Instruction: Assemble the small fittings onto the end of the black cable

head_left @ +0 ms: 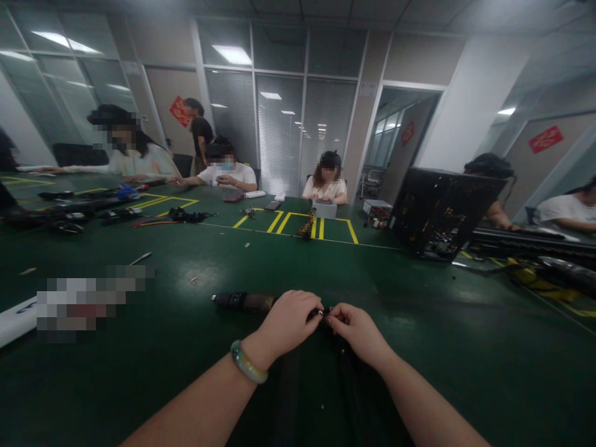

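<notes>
Looking forward and down from my head, I count three red signs (546,139) on the walls and doors; the far-right one seems to read 福, the other two I cannot make out. One white object (18,320) at my left carries a dark mark that I cannot read either, and part of it is blurred out.

My two hands are near each other over the green surface (209,397). My left hand (291,316), with one bracelet (249,362) at its wrist, has its fingers drawn narrow on a small dark piece (320,313). My right hand (356,326) pinches narrowly at that piece's right side. One dark tool (246,302) with a metal tip lies just left of the piece, its other end hidden by my left hand; whether the two join, I cannot tell.

Farther off stand one black case (440,211) at right and one grey box (325,208) with yellowish wires (307,225), near one seated person (330,177)
</notes>
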A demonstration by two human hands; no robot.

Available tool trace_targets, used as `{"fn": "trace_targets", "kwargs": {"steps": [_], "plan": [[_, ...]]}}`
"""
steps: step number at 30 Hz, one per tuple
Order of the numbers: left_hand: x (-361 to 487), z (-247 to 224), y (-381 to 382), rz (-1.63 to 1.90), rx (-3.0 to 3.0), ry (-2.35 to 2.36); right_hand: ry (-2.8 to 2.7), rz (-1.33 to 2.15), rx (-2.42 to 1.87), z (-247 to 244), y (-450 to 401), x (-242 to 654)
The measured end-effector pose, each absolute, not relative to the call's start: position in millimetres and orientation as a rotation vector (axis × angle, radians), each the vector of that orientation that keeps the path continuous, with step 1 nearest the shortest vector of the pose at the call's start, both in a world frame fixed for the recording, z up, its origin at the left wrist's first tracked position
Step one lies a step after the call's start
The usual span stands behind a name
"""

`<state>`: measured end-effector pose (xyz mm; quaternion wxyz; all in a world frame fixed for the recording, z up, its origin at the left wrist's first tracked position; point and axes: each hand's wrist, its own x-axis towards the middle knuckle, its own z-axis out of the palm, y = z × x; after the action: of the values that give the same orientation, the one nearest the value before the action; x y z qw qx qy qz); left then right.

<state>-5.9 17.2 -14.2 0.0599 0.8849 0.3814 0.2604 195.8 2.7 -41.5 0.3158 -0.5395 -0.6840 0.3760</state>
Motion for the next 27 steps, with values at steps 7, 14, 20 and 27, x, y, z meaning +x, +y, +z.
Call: {"fn": "trace_targets", "kwargs": {"steps": [7, 14, 20, 27], "plan": [[-5.5, -13.8, 17.9, 0.727, 2.725, 1.113, -1.835, 0.933, -1.414, -42.1, 4.4, 195.6], [-5.5, -15.1, 18.0, 0.774, 2.696, 1.157, -1.807, 0.977, -1.406, -45.9, 4.7, 196.7], [-5.6, -15.2, 18.3, 0.758, 2.711, 1.105, -1.818, 0.985, -1.425, -42.8, 3.3, 195.5], [-6.4, -16.6, 18.0, 0.780, 2.683, 1.159, -1.802, 1.016, -1.430, -41.1, 2.7, 195.9]]}}
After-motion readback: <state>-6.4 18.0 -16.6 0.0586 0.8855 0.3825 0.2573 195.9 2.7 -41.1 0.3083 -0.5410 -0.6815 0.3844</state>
